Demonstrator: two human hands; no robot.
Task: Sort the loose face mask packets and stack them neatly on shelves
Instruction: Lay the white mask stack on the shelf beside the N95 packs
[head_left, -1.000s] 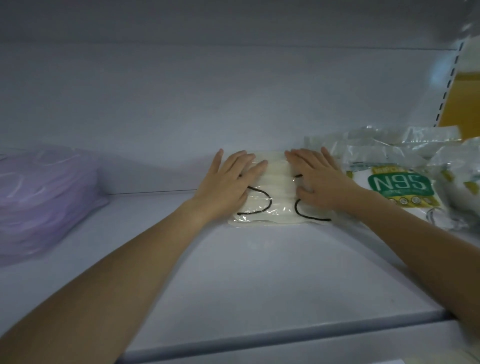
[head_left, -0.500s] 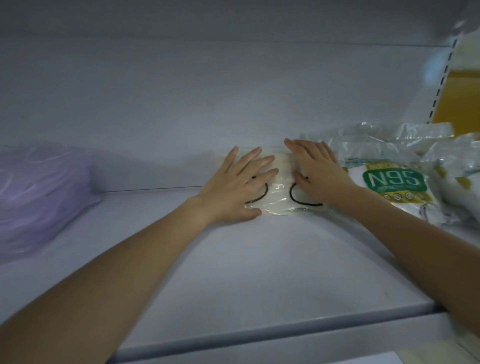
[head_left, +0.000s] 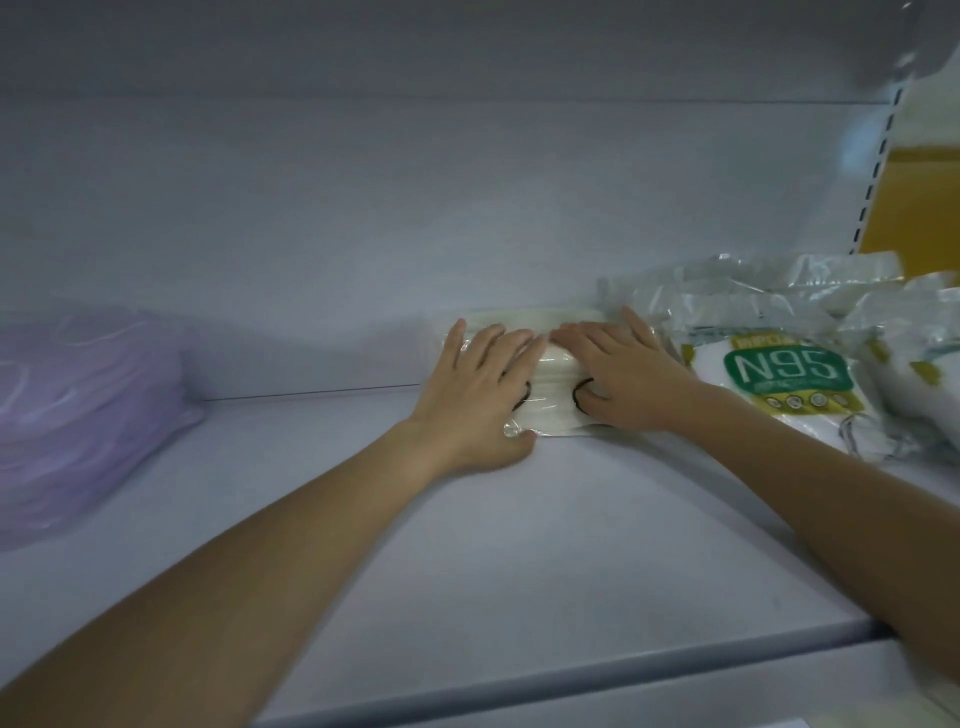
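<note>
Looks like squaring up the clear mask packet (head_left: 551, 371) at the back edge of the shelf (head_left: 467, 561), tight to the wall (head_left: 363, 234). Pinned flat under left hand (head_left: 475, 400) and right hand (head_left: 626, 384), fingers straight, slightly spread, probably to stop sliding. N95 packets (head_left: 779, 379) just right, purple pack (head_left: 78, 415) at left edge. Plain white shelving, dim light.

white packet (head_left: 550, 387): black ear loops, flat at shelf (head_left: 519, 545) back
N95 packets (head_left: 779, 374): loose heap, right
purple packet (head_left: 78, 415): far left
</note>
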